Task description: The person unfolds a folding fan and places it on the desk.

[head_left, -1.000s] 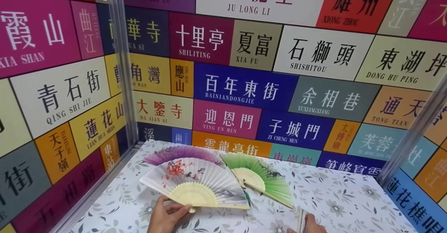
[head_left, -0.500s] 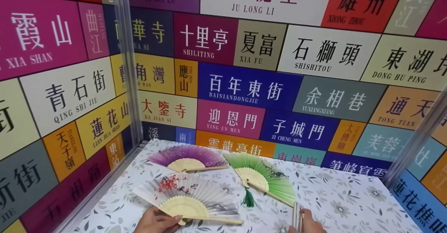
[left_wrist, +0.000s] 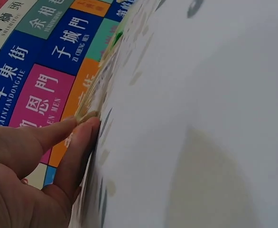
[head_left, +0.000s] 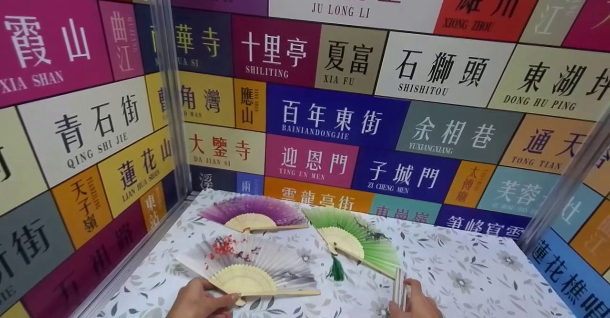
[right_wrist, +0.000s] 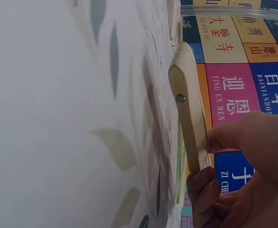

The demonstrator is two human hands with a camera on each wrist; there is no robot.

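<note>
My left hand (head_left: 198, 300) pinches the pivot end of an open grey-white folding fan (head_left: 286, 265) with red blossoms, near the table's front. In the left wrist view the thumb and forefinger meet at that pivot, low over the cloth. A folded fan (head_left: 398, 289) with pale wooden sticks stands in the grip of my right hand (head_left: 417, 301), its sticks gathered together. The right wrist view shows the folded fan's rivet (right_wrist: 180, 98) at its rounded end, with fingers and thumb on both sides of the sticks.
An open purple fan (head_left: 259, 211) lies behind the grey-white one. To its right is an open green fan (head_left: 364, 237) with a dark green tassel (head_left: 336, 269). The floral tablecloth (head_left: 467, 270) reaches back to walls of colourful name panels (head_left: 333, 113).
My left hand has drawn the grey-white fan toward me and left, off the purple and green fans, uncovering the tassel. The folded fan in my right hand has moved slightly left and up.
</note>
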